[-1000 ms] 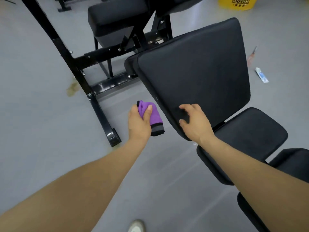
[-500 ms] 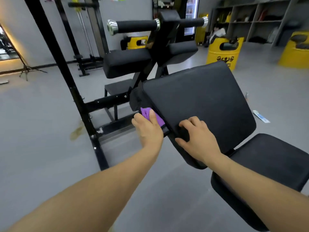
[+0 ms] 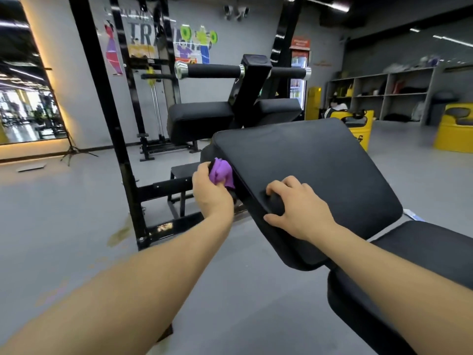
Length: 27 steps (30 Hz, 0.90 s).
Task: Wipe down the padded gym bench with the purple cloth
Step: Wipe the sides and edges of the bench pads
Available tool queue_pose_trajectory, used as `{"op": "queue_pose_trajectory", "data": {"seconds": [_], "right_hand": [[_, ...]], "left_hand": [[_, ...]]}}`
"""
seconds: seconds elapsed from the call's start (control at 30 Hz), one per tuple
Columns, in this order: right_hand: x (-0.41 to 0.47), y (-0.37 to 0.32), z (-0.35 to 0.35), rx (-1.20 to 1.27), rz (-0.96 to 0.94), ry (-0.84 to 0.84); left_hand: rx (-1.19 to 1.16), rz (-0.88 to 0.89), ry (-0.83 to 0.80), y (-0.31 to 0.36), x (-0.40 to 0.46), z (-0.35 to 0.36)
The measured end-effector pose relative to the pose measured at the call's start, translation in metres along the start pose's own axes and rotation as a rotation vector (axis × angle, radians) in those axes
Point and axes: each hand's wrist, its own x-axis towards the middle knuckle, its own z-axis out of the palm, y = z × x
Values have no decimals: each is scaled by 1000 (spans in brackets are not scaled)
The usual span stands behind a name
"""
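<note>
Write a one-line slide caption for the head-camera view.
Left hand presses the purple cloth to the backrest pad's side edge while the right hand grips its near edge.

A grey floor [image 3: 64, 226] runs to a grey wall [image 3: 76, 73] painted with bright gym figures [image 3: 112, 49]. A lit mirror [image 3: 23, 93] stands at the left, open shelving [image 3: 384, 96] at the right, with yellow bins [image 3: 455, 134] before it and a drinks fridge [image 3: 298, 80] behind a black rack [image 3: 102, 111]
</note>
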Motion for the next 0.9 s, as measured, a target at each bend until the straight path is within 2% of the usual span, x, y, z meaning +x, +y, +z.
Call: {"op": "queue_pose_trajectory", "data": {"seconds": [0.13, 0.23, 0.4, 0.47, 0.63, 0.73, 0.9], "right_hand": [[1, 1, 0, 8, -2, -9], [-3, 2, 3, 23, -3, 7], [-2, 3, 2, 36, 5, -5], [-4, 2, 3, 46, 12, 3], [-3, 2, 6, 71, -2, 3], [-2, 5, 6, 64, -3, 17], [-6, 5, 9, 88, 13, 33]], "left_hand": [[-10, -9, 86, 21, 43, 2], [65, 20, 40, 24, 42, 1], [48, 101, -79, 6, -20, -9], [59, 132, -77, 9, -18, -12], [-13, -96, 56, 26, 55, -1], [106, 53, -2, 17, 38, -3], [60, 123, -169, -3, -38, -15]]}}
